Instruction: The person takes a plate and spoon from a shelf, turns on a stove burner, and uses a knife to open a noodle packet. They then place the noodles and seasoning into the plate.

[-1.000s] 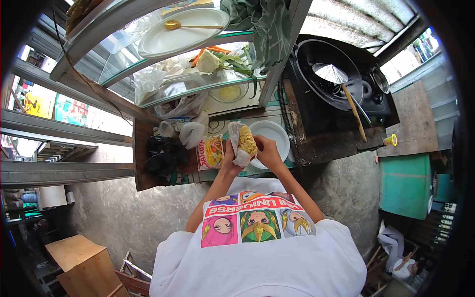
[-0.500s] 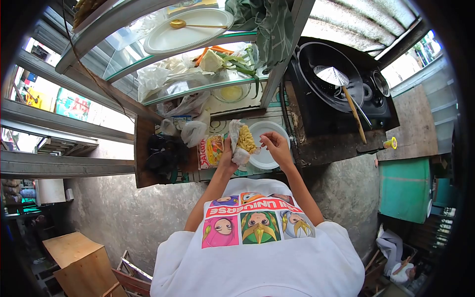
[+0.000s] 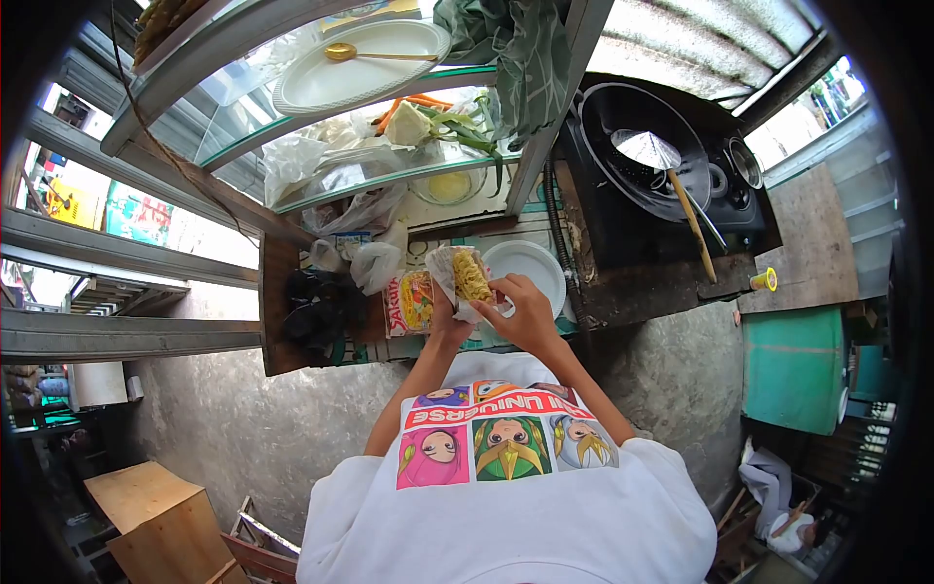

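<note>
A block of dry instant noodles (image 3: 472, 276) stands out of its torn, pale wrapper (image 3: 441, 265). My left hand (image 3: 448, 321) is closed around the wrapper from below and the left. On the right side, my right hand (image 3: 526, 313) grips the noodle block's edge, with its thumb low near the wrapper. Behind that hand is a white plate (image 3: 548, 268), partly covered by the fingers. An unopened noodle packet (image 3: 410, 304) with red lettering lies just left of my left hand.
A black wok (image 3: 623, 112) with a wooden-handled strainer (image 3: 650, 150) sits on the stove (image 3: 618, 234) at right. Vegetables (image 3: 428, 127) lie in the glass case, below an oval plate (image 3: 292, 94) holding a golden spoon (image 3: 341, 53). Black plastic bags (image 3: 321, 302) are at left.
My right hand has moved left from over the plate and taken hold of the noodle block. The block and wrapper have shifted slightly left and lower in my left hand.
</note>
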Motion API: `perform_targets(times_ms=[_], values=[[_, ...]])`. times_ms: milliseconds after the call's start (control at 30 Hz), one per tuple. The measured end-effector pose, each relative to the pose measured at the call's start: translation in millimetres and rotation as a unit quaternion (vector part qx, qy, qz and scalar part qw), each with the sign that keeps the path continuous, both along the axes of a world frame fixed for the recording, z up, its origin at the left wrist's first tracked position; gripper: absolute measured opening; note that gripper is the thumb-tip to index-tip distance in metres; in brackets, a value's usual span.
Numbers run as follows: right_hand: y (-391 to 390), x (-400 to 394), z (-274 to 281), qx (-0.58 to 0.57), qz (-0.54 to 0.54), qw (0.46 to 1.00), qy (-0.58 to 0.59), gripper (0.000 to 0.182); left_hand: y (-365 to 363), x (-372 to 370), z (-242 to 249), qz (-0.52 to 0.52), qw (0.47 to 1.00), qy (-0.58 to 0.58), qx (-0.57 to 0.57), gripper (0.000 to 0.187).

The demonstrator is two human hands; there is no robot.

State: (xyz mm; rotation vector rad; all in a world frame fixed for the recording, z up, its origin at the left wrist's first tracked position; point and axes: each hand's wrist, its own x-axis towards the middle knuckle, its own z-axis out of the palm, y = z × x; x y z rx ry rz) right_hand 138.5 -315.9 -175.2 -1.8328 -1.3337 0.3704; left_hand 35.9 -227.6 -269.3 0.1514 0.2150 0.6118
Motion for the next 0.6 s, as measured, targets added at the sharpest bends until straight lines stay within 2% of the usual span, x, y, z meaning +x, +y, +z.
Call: perform_targets(times_ms=[67, 167, 267, 333, 367, 433, 467, 533, 600], values=[[2, 0, 1, 0.009, -0.017, 0.998, -0.063, 0.029, 1, 3, 1, 0.018, 1.0, 0.012, -0.018, 0.056], [3, 4, 3, 0.026, -0.012, 0.996, -0.087, 0.028, 5, 7, 1, 0.007, 0.998, 0.053, -0.034, 0.049], [3, 11, 3, 0.029, -0.011, 0.995, -0.098, 0.027, 8, 8, 14, -0.046, 0.996, 0.077, -0.029, 0.044], [3, 16, 2, 0.033, -0.005, 0.994, -0.102, 0.03, 8, 5, 32, -0.126, 0.984, 0.115, -0.059, 0.039], [3, 19, 1, 0.036, 0.002, 0.994, -0.107, 0.034, 7, 6, 33, -0.126, 0.984, 0.115, -0.059, 0.039], [1, 22, 1, 0.039, 0.012, 0.993, -0.111, 0.034, 6, 9, 33, -0.128, 0.987, 0.01, -0.101, 0.039], [-1, 23, 0, 0.042, 0.021, 0.992, -0.115, 0.035, 6, 10, 26, -0.126, 0.987, 0.01, -0.101, 0.039], [-5, 26, -3, 0.037, 0.033, 0.992, -0.116, 0.035, 4, 12, 8, -0.048, 0.988, 0.062, -0.133, 0.036], [-7, 28, -3, 0.032, 0.043, 0.992, -0.116, 0.035, 2, 12, 0, -0.03, 0.988, 0.061, -0.14, 0.034]])
